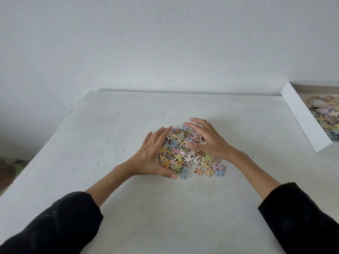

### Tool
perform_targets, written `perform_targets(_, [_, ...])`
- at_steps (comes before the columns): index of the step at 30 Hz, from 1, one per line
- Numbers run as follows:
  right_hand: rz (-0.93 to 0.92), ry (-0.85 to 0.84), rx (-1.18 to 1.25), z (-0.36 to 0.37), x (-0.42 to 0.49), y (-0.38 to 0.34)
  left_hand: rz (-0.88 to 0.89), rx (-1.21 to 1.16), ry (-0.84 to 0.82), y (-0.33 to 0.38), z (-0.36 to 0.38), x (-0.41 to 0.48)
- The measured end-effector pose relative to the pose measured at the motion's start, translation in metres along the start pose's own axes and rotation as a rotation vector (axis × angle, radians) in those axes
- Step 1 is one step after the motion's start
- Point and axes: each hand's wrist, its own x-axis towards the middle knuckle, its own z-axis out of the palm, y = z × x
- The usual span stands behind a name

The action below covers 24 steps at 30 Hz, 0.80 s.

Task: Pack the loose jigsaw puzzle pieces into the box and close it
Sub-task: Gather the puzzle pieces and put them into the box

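A heap of pastel jigsaw pieces point(185, 153) lies in the middle of the white table point(165, 208). My left hand point(152, 154) cups the heap's left side, fingers straight along its edge and thumb at its near edge. My right hand point(205, 140) lies over the heap's right and far side with fingers spread and lightly bent. Neither hand grips a piece. A few pieces point(214, 169) lie loose at the heap's near right. The open white box point(300, 116) sits at the right edge of the view, with several pieces inside; its lid is not in view.
A plain white wall point(165, 43) stands behind the table's far edge. Past the table's left edge, brown and green things point(9, 167) lie on the floor. My black sleeves point(55, 226) cover both forearms near the front.
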Motion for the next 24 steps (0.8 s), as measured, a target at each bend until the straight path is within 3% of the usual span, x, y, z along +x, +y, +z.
perform_targets(7, [-0.073,-0.071,-0.116,0.001,0.019,0.0,-0.049,0.065,0.008,0.002,0.005,0.006])
perform_targets(13, [-0.082,-0.025,0.024,-0.009,-0.016,0.006,-0.015,0.045,0.0,-0.008,-0.001,0.003])
perform_targets(18, [-0.073,-0.189,-0.204,-0.005,-0.044,0.011,0.053,0.075,-0.041,-0.012,0.0,0.005])
perform_targets(24, [-0.079,-0.214,-0.353,0.003,-0.028,0.007,0.039,0.065,-0.046,-0.011,0.0,0.012])
